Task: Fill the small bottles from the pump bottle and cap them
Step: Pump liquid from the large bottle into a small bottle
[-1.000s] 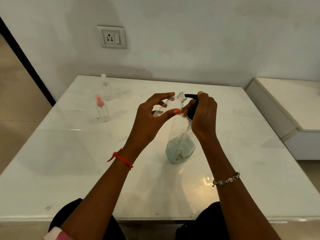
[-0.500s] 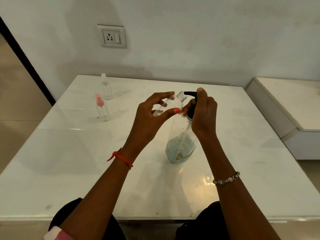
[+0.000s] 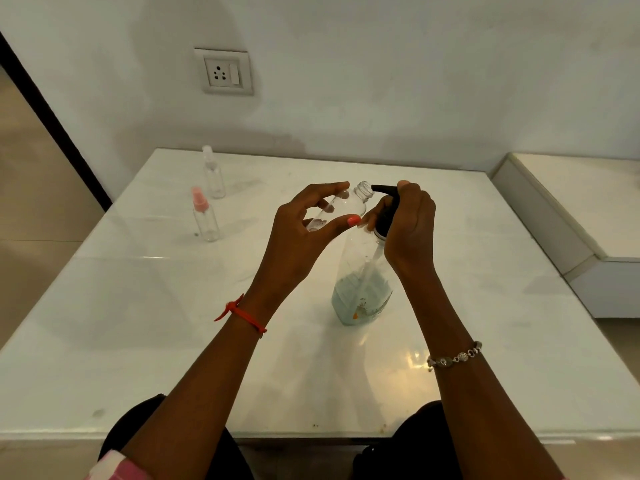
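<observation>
Spanning the view, table (image 3: 138,323): white and glossy; nothing standing on it has shifted over the last second.
Pump bottle (image 3: 362,289): upright near mid-table, with bluish liquid in its lower part only and the dip tube showing; it has stayed put.
Right hand (image 3: 410,230): curled round the bottle's black neck, one fingertip on top of the pump head; the grip is unchanged.
Left hand (image 3: 301,237): pinches the small bottle between thumb and fingers, up in the air; same hold as a second ago.
Small bottle (image 3: 346,206): clear, uncapped and tilted, its open mouth at the spout tip; I cannot tell whether it touches the tip or sits just short of it. It has hardly moved.
Capped pair: the pink-capped bottle (image 3: 205,220) and clear-capped bottle (image 3: 213,174) stand upright at far left, well apart from the hands and untouched; any liquid in them is too faint to tell.
Pump head (image 3: 382,189): the one real change. It rose a little with the fingertip half a second ago and now sits slightly lower again, which reads as a pumping stroke in progress.
Meaning for the task: filling of this bottle is under way, probably early, since little shows inside it and no rise is visible. More strokes seem needed, with the mouth kept at the spout, before capping; its cap is not in view.
</observation>
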